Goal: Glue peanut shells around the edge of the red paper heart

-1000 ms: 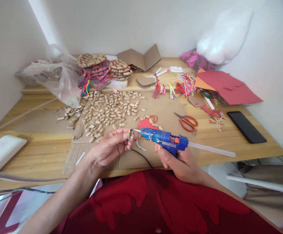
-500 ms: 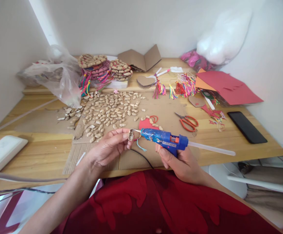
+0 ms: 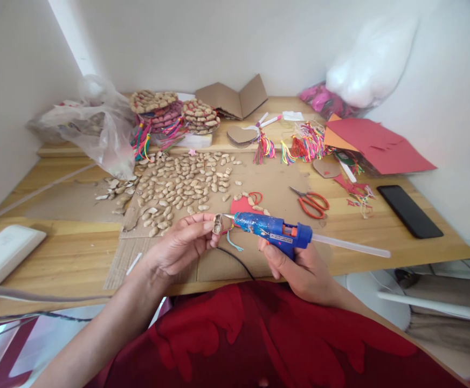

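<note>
Between its thumb and fingers my left hand [image 3: 184, 242] pinches a half peanut shell [image 3: 218, 224], hollow side facing me. My right hand [image 3: 295, 269] is wrapped round the grip of a blue glue gun [image 3: 265, 226], whose metal nozzle meets the rim of the shell. From the gun's back end sticks out a clear glue stick [image 3: 352, 246]. Behind the gun lies a red paper piece [image 3: 243, 205], partly hidden, with a few peanuts along its edge and a red cord loop. Many peanuts [image 3: 178, 180] are spread over the cardboard [image 3: 275, 178] beyond my left hand.
Orange-handled scissors [image 3: 313, 205] lie right of the peanuts, with a black phone [image 3: 410, 211] further right. Peanut-covered pieces [image 3: 154, 102] are stacked at the back beside a plastic bag [image 3: 97, 129]. Colourful tassels [image 3: 310, 141] and red paper [image 3: 380, 143] lie at back right. A black cord [image 3: 237, 258] runs below the gun.
Almost nothing differs. Both hands, the shell and the glue gun keep their places, with the nozzle still at the shell's rim.
</note>
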The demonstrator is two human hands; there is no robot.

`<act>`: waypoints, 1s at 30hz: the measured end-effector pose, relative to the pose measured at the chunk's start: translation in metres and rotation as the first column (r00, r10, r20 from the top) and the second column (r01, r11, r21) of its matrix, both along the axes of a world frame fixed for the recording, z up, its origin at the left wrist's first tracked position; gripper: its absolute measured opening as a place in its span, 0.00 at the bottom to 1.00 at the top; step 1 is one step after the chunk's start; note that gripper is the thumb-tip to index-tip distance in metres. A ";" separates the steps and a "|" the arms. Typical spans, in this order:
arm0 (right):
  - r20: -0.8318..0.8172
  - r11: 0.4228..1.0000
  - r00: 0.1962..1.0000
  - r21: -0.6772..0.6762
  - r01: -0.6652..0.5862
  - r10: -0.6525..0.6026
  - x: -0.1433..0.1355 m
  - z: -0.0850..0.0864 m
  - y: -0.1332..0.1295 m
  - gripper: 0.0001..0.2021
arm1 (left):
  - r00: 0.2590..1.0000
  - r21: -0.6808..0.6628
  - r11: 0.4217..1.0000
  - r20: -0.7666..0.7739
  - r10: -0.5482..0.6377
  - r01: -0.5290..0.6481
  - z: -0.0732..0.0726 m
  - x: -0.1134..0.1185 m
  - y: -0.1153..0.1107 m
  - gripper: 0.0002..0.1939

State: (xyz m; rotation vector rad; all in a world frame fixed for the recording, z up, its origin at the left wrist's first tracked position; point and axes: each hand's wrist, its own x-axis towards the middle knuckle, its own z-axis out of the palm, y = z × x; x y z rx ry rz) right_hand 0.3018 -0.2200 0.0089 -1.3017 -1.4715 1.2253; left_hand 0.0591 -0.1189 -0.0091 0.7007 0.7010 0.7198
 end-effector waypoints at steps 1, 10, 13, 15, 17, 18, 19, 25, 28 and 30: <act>-0.014 1.000 1.000 0.003 0.004 -0.004 0.000 -0.001 0.000 0.16 | 1.000 0.000 1.000 0.008 0.008 -0.008 0.000 0.000 0.000 0.17; -0.028 0.998 0.998 0.030 -0.048 0.049 -0.003 0.004 -0.001 0.13 | 0.996 -0.032 0.998 0.077 0.048 -0.045 0.004 0.003 0.001 0.15; -0.012 0.997 0.998 0.046 -0.064 0.064 -0.003 0.005 -0.001 0.13 | 0.995 -0.029 0.998 0.084 0.050 -0.047 0.005 0.005 0.002 0.15; -0.009 0.996 0.998 0.059 -0.069 0.070 -0.003 0.004 -0.002 0.12 | 0.995 -0.016 0.999 0.090 0.049 -0.048 0.006 0.006 0.002 0.15; 0.000 0.995 0.997 0.065 -0.075 0.075 -0.002 0.004 -0.002 0.10 | 0.995 -0.011 0.999 0.090 0.053 -0.052 0.006 0.006 0.002 0.16; 0.010 0.995 0.997 0.063 -0.076 0.076 -0.002 0.004 -0.002 0.09 | 0.994 -0.012 0.998 0.087 0.059 -0.058 0.005 0.006 0.002 0.16; 0.023 0.995 0.997 0.063 -0.075 0.074 -0.002 0.004 -0.002 0.09 | 0.994 -0.014 0.998 0.086 0.065 -0.064 0.005 0.006 0.002 0.16; 0.044 0.992 0.995 0.090 -0.093 0.089 -0.003 0.008 0.000 0.09 | 0.991 -0.033 0.995 0.096 0.096 -0.093 0.006 0.008 0.001 0.16; 0.052 0.992 0.995 0.080 -0.095 0.091 -0.003 0.009 0.001 0.11 | 0.990 -0.031 0.994 0.095 0.103 -0.101 0.008 0.010 0.000 0.15; 0.055 0.993 0.995 0.071 -0.090 0.087 -0.003 0.008 0.001 0.10 | 0.991 -0.023 0.995 0.089 0.101 -0.099 0.007 0.010 0.000 0.15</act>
